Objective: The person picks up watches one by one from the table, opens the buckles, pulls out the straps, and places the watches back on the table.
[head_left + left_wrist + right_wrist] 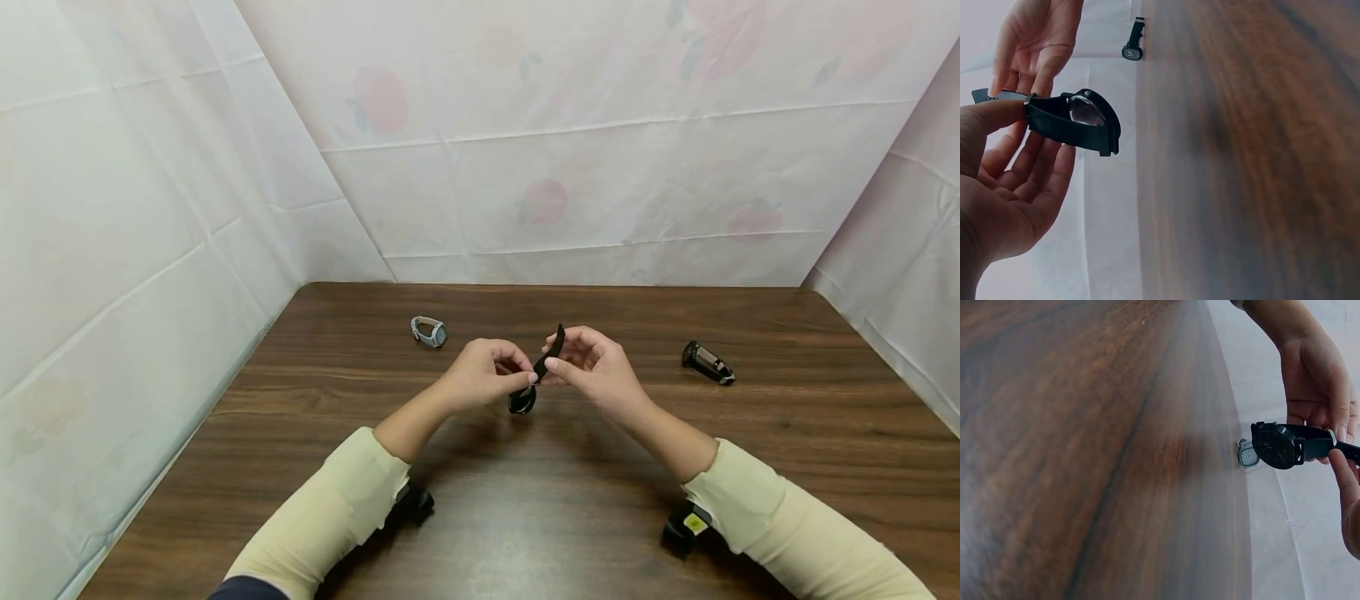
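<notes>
Above the brown table [525,517], our left hand [480,375] and right hand [596,367] both pinch a black watch [522,400] by its strap; its hanging face could slip and drop.

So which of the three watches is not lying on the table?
The black watch held up between both hands; the grey watch and the other black one lie on the table.
</notes>
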A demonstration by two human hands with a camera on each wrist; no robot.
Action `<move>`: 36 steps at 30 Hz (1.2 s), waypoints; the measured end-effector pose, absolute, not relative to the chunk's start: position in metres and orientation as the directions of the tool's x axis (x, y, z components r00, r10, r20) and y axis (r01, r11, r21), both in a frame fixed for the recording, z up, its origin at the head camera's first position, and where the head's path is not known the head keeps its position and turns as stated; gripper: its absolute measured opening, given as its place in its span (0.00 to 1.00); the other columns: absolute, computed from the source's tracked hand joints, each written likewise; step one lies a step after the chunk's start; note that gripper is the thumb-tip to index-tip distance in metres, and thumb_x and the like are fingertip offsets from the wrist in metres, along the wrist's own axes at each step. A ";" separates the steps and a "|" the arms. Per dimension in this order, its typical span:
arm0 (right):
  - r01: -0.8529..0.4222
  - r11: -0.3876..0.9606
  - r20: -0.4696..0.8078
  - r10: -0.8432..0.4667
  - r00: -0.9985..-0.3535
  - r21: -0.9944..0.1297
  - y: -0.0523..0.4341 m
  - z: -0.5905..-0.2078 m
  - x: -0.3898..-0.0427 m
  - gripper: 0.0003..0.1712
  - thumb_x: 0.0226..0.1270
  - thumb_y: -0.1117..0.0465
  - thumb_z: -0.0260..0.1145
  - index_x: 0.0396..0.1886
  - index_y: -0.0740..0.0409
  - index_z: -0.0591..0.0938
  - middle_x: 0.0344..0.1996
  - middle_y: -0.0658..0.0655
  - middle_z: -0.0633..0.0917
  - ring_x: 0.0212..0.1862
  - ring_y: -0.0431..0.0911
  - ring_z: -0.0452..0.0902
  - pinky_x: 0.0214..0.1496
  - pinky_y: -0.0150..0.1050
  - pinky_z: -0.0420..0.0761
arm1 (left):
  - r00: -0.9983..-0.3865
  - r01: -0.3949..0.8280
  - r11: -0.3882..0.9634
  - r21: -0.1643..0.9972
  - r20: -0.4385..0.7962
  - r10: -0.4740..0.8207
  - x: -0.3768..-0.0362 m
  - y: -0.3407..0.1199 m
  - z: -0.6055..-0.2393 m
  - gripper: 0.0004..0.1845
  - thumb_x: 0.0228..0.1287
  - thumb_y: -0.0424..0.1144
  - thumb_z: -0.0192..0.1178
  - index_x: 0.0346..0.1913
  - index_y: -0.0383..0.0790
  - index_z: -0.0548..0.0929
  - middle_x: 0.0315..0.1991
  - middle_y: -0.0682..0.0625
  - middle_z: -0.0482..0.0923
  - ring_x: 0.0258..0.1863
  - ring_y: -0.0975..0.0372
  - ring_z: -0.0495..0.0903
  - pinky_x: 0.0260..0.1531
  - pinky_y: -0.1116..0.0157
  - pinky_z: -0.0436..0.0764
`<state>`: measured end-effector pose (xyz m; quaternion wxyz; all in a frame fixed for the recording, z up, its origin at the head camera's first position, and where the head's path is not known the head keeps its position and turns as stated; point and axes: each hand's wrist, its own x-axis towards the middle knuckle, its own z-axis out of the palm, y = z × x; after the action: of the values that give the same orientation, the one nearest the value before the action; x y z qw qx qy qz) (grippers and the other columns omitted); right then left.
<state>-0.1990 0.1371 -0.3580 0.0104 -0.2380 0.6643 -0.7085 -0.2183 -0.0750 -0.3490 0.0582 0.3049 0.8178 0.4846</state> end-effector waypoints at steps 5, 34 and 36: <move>-0.296 -0.127 0.322 -0.336 -0.885 -0.947 0.138 -0.356 -0.200 0.16 0.66 0.72 0.65 0.51 0.74 0.73 0.45 0.58 0.81 0.44 0.55 0.80 0.43 0.49 0.85 | -0.799 0.436 0.334 0.836 0.188 0.572 -0.220 -0.075 -0.347 0.02 0.64 0.32 0.63 0.34 0.36 0.83 0.32 0.50 0.82 0.32 0.61 0.81 0.33 0.68 0.82; -0.290 -0.173 0.331 -0.302 -0.894 -0.941 0.141 -0.348 -0.201 0.15 0.67 0.71 0.64 0.51 0.73 0.74 0.47 0.74 0.76 0.42 0.48 0.82 0.45 0.59 0.82 | -0.846 0.268 0.165 0.949 0.150 0.512 -0.224 -0.077 -0.352 0.09 0.53 0.21 0.66 0.38 0.27 0.82 0.30 0.46 0.83 0.32 0.63 0.82 0.35 0.68 0.82; -0.292 -0.171 0.332 -0.301 -0.894 -0.941 0.141 -0.347 -0.201 0.16 0.67 0.71 0.64 0.51 0.74 0.73 0.47 0.75 0.76 0.42 0.48 0.82 0.45 0.59 0.82 | -0.846 0.273 0.158 0.949 0.158 0.509 -0.224 -0.077 -0.352 0.09 0.52 0.21 0.67 0.38 0.27 0.81 0.30 0.46 0.83 0.31 0.63 0.82 0.36 0.68 0.83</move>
<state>-0.2008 0.1409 -0.3474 0.0030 -0.2303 0.6438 -0.7297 -0.2237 -0.0771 -0.3523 0.0993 0.2590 0.7543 0.5950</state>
